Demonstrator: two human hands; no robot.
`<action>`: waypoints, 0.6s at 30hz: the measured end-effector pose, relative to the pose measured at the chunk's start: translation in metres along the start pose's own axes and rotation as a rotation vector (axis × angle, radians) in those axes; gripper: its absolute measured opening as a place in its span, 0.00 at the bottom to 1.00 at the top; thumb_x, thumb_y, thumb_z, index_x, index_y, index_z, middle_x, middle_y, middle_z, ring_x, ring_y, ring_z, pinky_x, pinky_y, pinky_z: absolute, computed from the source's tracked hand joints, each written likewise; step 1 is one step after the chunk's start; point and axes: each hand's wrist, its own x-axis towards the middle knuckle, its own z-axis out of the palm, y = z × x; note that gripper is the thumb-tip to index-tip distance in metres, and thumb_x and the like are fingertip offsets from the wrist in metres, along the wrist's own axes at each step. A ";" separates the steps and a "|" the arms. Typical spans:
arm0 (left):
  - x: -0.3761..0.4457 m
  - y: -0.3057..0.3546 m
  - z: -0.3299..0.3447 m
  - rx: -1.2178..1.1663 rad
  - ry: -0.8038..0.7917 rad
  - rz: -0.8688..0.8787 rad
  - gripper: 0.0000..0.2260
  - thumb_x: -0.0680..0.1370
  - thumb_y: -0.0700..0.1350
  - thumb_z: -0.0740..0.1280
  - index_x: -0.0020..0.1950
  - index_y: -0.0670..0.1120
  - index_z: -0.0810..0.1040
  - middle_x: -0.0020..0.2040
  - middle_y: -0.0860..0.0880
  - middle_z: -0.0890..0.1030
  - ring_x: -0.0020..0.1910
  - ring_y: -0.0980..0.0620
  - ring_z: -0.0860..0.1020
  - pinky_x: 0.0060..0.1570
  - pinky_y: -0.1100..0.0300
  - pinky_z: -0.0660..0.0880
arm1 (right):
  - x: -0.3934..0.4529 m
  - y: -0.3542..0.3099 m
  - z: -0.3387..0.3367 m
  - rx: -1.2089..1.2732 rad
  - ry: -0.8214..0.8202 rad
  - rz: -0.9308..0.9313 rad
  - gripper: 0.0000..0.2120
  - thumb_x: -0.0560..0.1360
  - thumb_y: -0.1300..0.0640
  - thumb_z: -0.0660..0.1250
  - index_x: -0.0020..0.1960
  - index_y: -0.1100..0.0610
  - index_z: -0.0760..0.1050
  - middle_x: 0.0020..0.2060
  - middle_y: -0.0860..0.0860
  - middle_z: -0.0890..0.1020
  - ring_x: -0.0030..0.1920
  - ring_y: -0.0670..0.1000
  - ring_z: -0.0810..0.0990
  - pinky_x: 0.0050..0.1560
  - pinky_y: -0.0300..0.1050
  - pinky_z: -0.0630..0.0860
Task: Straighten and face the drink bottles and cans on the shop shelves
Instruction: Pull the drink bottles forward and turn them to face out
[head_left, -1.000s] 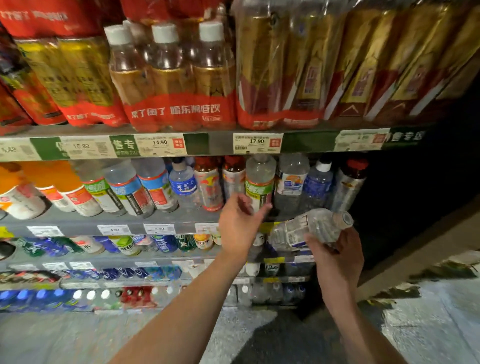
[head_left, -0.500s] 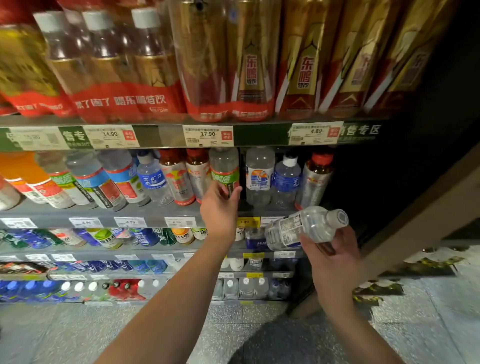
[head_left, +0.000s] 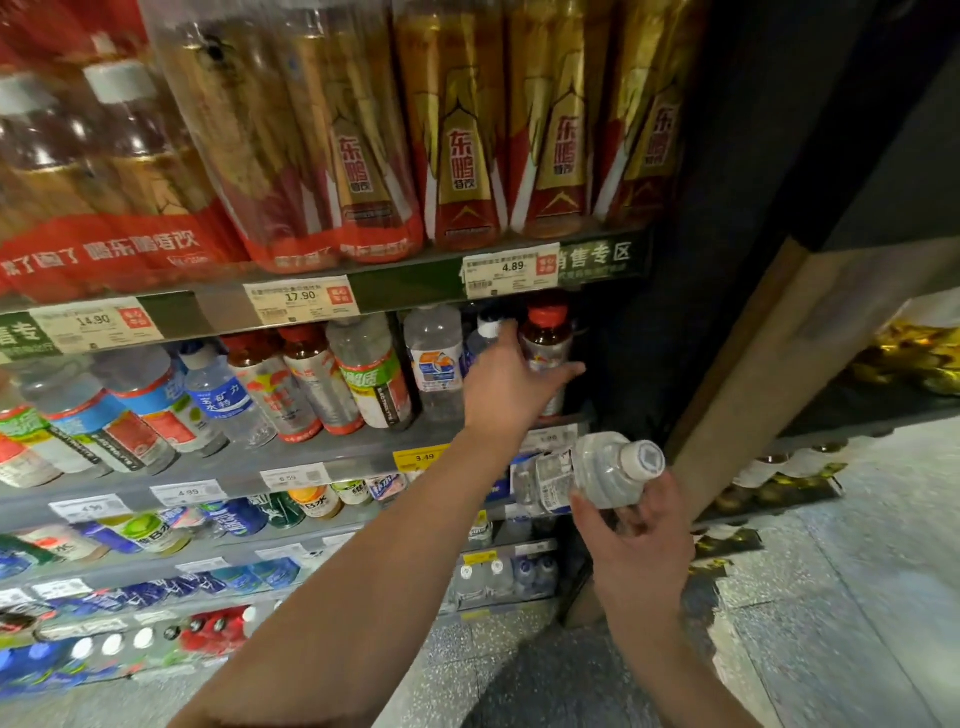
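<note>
Two hands were in view before the drink shelves. The left hand (head_left: 511, 384) was reached up to the second shelf (head_left: 332, 457), fingers spread and only loosely curved, laid against a blue-labelled bottle (head_left: 480, 343) and the red-capped bottle (head_left: 545, 353) at its 3 o'clock; whether either was actually gripped could not be told. The right hand (head_left: 631, 540) was held lower, at about 5 o'clock from the left, with its fingers curled round a clear water bottle (head_left: 587, 475) lying nearly level, cap (head_left: 644, 460) turned toward the camera, well apart from the shelf row.

The step in hand was judged to be clearing or squaring a slot at the row's right end. It would be done well if the standing bottles were nudged upright with labels turned outward, and a gap opened before the held bottle was righted and set in base first. Neighbours stood close; toppling was judged the main risk.
</note>
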 end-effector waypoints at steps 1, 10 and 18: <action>0.003 0.005 0.003 0.011 0.012 -0.034 0.32 0.66 0.65 0.76 0.61 0.47 0.74 0.50 0.47 0.84 0.52 0.43 0.82 0.43 0.53 0.76 | 0.000 0.000 -0.002 0.001 0.008 0.002 0.26 0.66 0.49 0.81 0.59 0.34 0.76 0.51 0.36 0.84 0.52 0.37 0.82 0.51 0.27 0.76; -0.035 -0.003 0.008 -0.112 0.106 0.076 0.29 0.65 0.56 0.80 0.59 0.51 0.72 0.56 0.51 0.78 0.52 0.48 0.79 0.46 0.59 0.75 | 0.005 -0.006 -0.014 -0.052 0.044 -0.045 0.31 0.65 0.48 0.80 0.64 0.37 0.73 0.56 0.33 0.81 0.58 0.34 0.78 0.56 0.22 0.70; -0.073 -0.027 -0.032 -0.510 0.266 -0.086 0.26 0.61 0.63 0.79 0.53 0.59 0.72 0.43 0.60 0.83 0.46 0.62 0.82 0.47 0.70 0.77 | 0.035 -0.021 0.003 -0.171 0.079 -0.145 0.33 0.67 0.38 0.75 0.69 0.36 0.69 0.61 0.36 0.79 0.62 0.38 0.78 0.61 0.41 0.78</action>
